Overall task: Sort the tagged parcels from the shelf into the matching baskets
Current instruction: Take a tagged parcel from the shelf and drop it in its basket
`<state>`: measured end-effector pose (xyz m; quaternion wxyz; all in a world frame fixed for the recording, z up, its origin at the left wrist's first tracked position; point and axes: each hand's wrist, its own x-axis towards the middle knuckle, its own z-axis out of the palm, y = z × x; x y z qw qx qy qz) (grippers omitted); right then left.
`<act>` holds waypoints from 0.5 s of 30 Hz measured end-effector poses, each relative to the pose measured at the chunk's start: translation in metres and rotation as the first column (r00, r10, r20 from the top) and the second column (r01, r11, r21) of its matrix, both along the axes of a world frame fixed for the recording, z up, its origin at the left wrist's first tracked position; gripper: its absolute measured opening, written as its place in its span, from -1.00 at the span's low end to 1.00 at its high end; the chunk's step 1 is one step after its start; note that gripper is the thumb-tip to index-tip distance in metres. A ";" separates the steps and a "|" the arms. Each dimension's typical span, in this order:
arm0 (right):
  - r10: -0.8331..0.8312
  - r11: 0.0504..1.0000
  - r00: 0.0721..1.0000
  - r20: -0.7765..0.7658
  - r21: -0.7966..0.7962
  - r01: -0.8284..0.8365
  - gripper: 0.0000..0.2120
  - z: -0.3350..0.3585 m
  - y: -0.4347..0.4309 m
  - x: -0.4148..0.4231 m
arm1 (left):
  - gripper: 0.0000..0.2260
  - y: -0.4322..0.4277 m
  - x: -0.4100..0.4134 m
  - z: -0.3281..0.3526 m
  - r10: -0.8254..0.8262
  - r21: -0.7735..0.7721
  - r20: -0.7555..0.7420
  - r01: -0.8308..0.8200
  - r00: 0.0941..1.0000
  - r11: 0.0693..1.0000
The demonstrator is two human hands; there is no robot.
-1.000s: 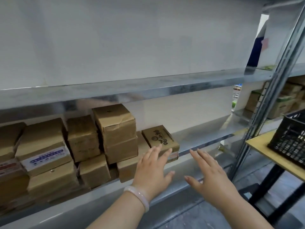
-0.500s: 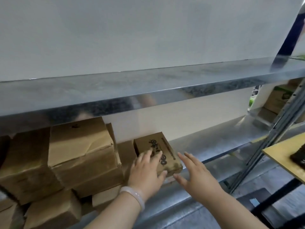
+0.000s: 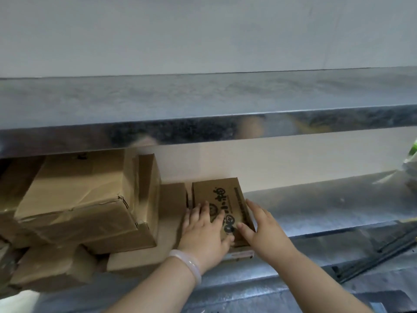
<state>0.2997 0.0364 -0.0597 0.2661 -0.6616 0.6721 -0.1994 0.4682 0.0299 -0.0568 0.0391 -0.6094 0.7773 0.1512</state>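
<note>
**Parcel under both hands at shelf front, grip not yet closed**

Small brown cardboard parcel [image 3: 222, 199] w/ black printing: perched on a flatter brown cardboard box [image 3: 140, 260], close to front edge of lower galvanised metal shelf [image 3: 327, 204], at right end of the pile. Bare metal to its right.

Left hand [image 3: 204, 231], pale bracelet [image 3: 187, 265] at wrist: fingers straight, slightly spread, flat on parcel top. Right hand [image 3: 264, 231]: fingers straight along parcel's right side, thumb laid across top near front corner. Contact on both sides, nothing curled round it, so no real hold. Judged step: securing parcel before pulling it off the shelf.

Risks from here:
- Slip. Flat hands on smooth card, no fingers underneath. Could skid off front edge & drop if dragged, not clamped.
- Drag-along. Pale strip [image 3: 239, 255] showing just under parcel's front, prob. part of what lies below. Sliding instead of lifting could pull that fwd too.
- Knock-on. Upright brown box [image 3: 172, 199] just beside parcel's left side, w/ crumpled brown cartons [image 3: 79, 199] stacked beyond, toward shelf's left end. Leftward nudge could upset them.
- Headroom. Upper metal shelf [image 3: 203, 105] low overhead. Steep lift could catch its lip.
- Mis-sort. Tag not readable, baskets not in view.
</note>
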 end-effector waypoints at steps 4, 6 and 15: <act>-0.006 0.998 0.997 0.076 0.068 0.001 -0.37 -0.009 -0.011 -0.024 | -0.39 0.007 -0.022 -0.002 0.064 0.053 -0.131 -0.058 0.989 0.997; -0.012 0.993 0.995 0.101 0.117 0.000 -0.35 -0.018 -0.014 -0.037 | -0.40 0.011 -0.031 -0.005 0.143 0.075 -0.216 -0.130 0.966 0.989; 0.065 0.993 0.946 0.317 0.074 -0.093 -0.73 -0.016 -0.002 -0.073 | -0.37 0.039 -0.070 -0.002 0.483 0.210 -0.499 -0.441 0.720 0.873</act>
